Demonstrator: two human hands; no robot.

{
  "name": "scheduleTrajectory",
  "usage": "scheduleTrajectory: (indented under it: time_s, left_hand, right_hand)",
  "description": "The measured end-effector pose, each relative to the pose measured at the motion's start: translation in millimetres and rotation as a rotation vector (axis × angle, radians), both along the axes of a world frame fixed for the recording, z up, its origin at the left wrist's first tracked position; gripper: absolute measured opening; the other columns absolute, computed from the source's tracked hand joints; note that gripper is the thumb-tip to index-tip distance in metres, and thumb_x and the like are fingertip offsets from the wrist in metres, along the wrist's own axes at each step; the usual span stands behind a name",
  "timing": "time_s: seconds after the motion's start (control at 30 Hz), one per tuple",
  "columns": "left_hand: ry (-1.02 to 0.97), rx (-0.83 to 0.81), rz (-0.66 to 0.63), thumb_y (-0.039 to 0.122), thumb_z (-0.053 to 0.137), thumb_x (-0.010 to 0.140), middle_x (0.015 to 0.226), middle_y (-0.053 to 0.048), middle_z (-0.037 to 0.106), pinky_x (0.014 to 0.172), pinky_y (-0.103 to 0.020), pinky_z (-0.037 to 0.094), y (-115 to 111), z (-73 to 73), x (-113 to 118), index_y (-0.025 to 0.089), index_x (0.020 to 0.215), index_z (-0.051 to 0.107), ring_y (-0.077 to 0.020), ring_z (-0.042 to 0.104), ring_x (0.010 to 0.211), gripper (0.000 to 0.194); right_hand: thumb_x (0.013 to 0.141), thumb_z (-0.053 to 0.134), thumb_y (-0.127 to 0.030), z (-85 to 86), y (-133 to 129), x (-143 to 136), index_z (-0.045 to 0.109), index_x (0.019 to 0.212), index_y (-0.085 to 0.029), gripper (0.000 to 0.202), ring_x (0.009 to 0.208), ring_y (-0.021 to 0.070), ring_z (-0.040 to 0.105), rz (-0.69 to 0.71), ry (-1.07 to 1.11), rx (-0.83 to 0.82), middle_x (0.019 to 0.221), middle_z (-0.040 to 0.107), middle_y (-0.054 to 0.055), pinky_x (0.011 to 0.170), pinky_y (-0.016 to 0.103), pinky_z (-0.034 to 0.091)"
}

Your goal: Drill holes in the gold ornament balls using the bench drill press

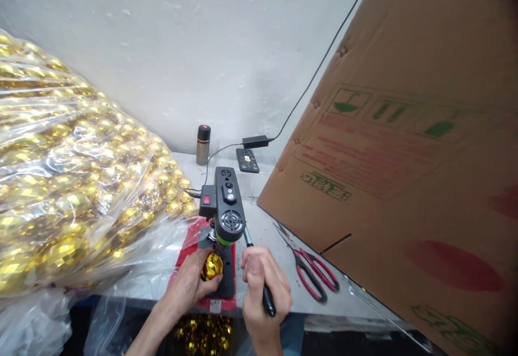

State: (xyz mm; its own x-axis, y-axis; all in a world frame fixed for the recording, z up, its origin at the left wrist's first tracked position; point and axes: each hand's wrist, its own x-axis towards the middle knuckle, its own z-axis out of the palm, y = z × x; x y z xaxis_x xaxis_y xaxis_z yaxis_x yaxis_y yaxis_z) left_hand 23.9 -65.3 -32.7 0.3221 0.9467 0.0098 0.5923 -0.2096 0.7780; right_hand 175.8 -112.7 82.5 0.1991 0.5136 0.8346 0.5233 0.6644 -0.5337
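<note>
A small black machine (pixel 229 199) with a red switch and round vents stands over a black base plate (pixel 229 286) on a red sheet (pixel 186 248). My left hand (pixel 188 283) holds a shiny gold faceted ball (pixel 212 266) between thumb and fingers, over the base just in front of the machine's head. My right hand (pixel 265 291) is closed around the black handle (pixel 267 301) of a metal lever at the machine's right side. The contact between ball and machine head is hard to make out.
Clear plastic bag (pixel 81 183) of gold balls fills the left. Red-handled scissors (pixel 311 272) lie right, beside a large cardboard box (pixel 384 156). Behind are a bottle (pixel 203 145), a black phone-like object (pixel 247 160) and a power adapter (pixel 256 142). More gold balls (pixel 204 334) sit below the table edge.
</note>
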Motion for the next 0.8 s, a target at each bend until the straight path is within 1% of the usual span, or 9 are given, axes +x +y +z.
scheduleTrajectory:
  time_s: [0.17,0.27,0.33,0.4,0.5,0.6,0.67,0.8]
  left_hand:
    - [0.011,-0.037,-0.008,0.038,0.071,0.085,0.122,-0.017,0.081,0.096,-0.047,0.061,3.6,14.0,5.3,0.017,0.128,0.071,-0.0381,0.078,0.113,0.048]
    - [0.031,-0.006,0.001,0.038,0.069,0.088,0.128,-0.019,0.077,0.093,-0.045,0.061,2.1,14.3,8.0,0.017,0.131,0.069,-0.0365,0.078,0.111,0.048]
    - [0.030,0.014,0.017,0.038,0.069,0.089,0.126,-0.018,0.077,0.092,-0.047,0.061,-0.3,8.4,10.0,0.017,0.136,0.065,-0.0368,0.078,0.109,0.052]
    - [0.023,0.058,0.026,0.038,0.070,0.090,0.121,-0.016,0.079,0.093,-0.050,0.059,-2.3,-1.6,12.5,0.018,0.138,0.064,-0.0377,0.077,0.108,0.052]
    - [-0.001,0.170,0.051,0.038,0.070,0.092,0.118,-0.015,0.080,0.092,-0.052,0.057,-3.3,-19.8,16.7,0.020,0.131,0.067,-0.0374,0.076,0.105,0.043]
    - [-0.021,0.265,0.097,0.038,0.074,0.089,0.114,-0.014,0.080,0.091,-0.051,0.056,-2.1,-33.5,19.4,0.019,0.128,0.067,-0.0369,0.075,0.103,0.044]
    - [-0.020,0.302,0.102,0.037,0.077,0.087,0.111,-0.013,0.079,0.090,-0.050,0.056,-1.1,-37.6,19.8,0.019,0.126,0.067,-0.0364,0.074,0.101,0.044]
    - [-0.018,0.301,0.081,0.036,0.079,0.086,0.107,-0.010,0.078,0.089,-0.048,0.054,-0.4,-38.5,19.0,0.020,0.125,0.067,-0.0346,0.073,0.098,0.043]
  right_hand:
    - [0.109,0.043,-0.010,-1.5,-1.4,1.5,0.048,0.082,-0.023,0.030,0.065,0.0081,0.055,0.015,-0.012,-0.020,0.072,0.052,-0.005,0.060,0.020,0.044]
    - [0.109,0.043,-0.011,-0.8,-1.5,2.3,0.048,0.083,-0.023,0.029,0.065,0.0077,0.054,0.013,-0.016,-0.019,0.072,0.051,-0.005,0.060,0.020,0.044]
    - [0.109,0.043,-0.011,-0.1,-1.4,2.1,0.048,0.083,-0.023,0.029,0.065,0.0074,0.054,0.007,-0.017,-0.019,0.073,0.051,-0.005,0.060,0.019,0.045]
    - [0.109,0.043,-0.011,0.2,-1.4,1.8,0.049,0.084,-0.023,0.029,0.064,0.0071,0.054,0.008,-0.016,-0.016,0.073,0.052,-0.005,0.060,0.019,0.045]
    - [0.109,0.043,-0.010,0.2,-1.9,1.6,0.049,0.084,-0.023,0.028,0.064,0.0072,0.054,0.017,-0.013,-0.010,0.073,0.052,-0.005,0.060,0.019,0.045]
    - [0.108,0.043,-0.009,-0.5,-2.6,1.6,0.049,0.084,-0.023,0.029,0.064,0.0075,0.055,0.019,-0.008,-0.010,0.072,0.052,-0.005,0.059,0.019,0.045]
    - [0.108,0.044,-0.009,-1.5,-2.9,1.8,0.050,0.084,-0.023,0.029,0.063,0.0075,0.054,0.015,-0.007,-0.019,0.072,0.052,-0.005,0.059,0.020,0.045]
    - [0.109,0.043,-0.010,-6.0,-3.3,2.0,0.052,0.086,-0.022,0.028,0.062,0.0076,0.055,0.002,-0.023,-0.018,0.073,0.055,-0.004,0.057,0.020,0.045]
